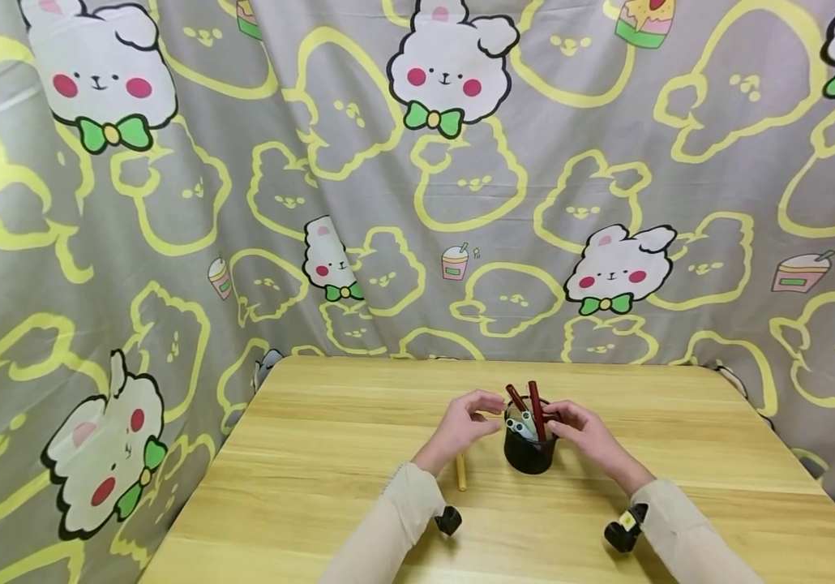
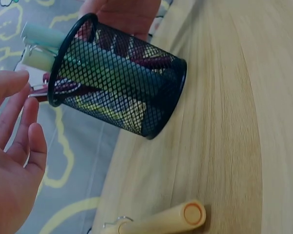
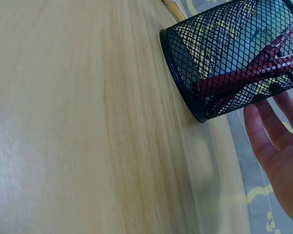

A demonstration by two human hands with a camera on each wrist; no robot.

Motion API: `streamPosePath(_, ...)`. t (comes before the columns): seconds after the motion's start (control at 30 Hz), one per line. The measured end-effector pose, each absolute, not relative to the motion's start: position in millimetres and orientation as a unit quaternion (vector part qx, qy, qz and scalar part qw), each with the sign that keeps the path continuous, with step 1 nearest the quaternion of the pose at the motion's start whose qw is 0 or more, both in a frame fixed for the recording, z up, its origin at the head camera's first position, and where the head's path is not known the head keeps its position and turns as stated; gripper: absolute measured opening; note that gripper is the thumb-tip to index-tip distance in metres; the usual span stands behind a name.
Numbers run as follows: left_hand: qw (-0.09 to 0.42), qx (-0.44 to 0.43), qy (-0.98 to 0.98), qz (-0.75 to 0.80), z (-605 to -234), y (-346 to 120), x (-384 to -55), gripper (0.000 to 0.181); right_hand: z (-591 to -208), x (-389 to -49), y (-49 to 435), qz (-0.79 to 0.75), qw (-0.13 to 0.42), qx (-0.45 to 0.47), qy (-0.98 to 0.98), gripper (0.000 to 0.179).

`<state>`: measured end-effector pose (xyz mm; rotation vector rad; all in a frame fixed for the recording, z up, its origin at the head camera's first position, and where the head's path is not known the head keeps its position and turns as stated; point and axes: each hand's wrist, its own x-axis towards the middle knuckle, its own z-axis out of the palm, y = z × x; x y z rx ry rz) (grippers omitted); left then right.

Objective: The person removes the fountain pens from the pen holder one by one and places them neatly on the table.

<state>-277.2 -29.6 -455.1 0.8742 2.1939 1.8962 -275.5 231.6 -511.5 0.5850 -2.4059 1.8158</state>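
Observation:
A black mesh pen cup [image 1: 529,454] stands upright on the table. Inside it are two dark red pens [image 1: 537,410] and pale green pens [image 2: 44,34] with metal clips, leaning at different angles. To the left of the cup's rim, my left hand [image 1: 464,422] is raised with relaxed fingers and holds nothing; its fingertips [image 2: 20,78] are close to the pen ends. My right hand [image 1: 588,434] is at the cup's right side, its loosely extended fingers [image 3: 271,122] partly behind the mesh. Whether they touch it is unclear. A yellow pen [image 1: 461,472] lies below my left hand.
The wooden table [image 1: 301,470] reaches back to a grey curtain [image 1: 403,195] printed with bears. Black wrist devices, including one on the left [image 1: 450,520] and one on the right [image 1: 623,531], stick out from the sleeves.

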Motion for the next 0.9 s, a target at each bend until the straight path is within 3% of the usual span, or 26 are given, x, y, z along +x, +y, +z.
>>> streamPosePath(0.5,0.056,0.326,0.743,0.581,-449,-21,-270,0.025,-508,-277,231,0.59,0.035,0.209,-0.779,0.028)
streamPosePath(0.73,0.044,0.32,0.76,0.563,-482,-13,-290,0.024,-510,-277,231,0.589,0.035,0.202,-0.782,0.028)
streamPosePath(0.9,0.042,0.296,0.762,0.574,-483,-11,-289,0.024,-513,-276,232,0.592,0.036,0.203,-0.779,0.028)
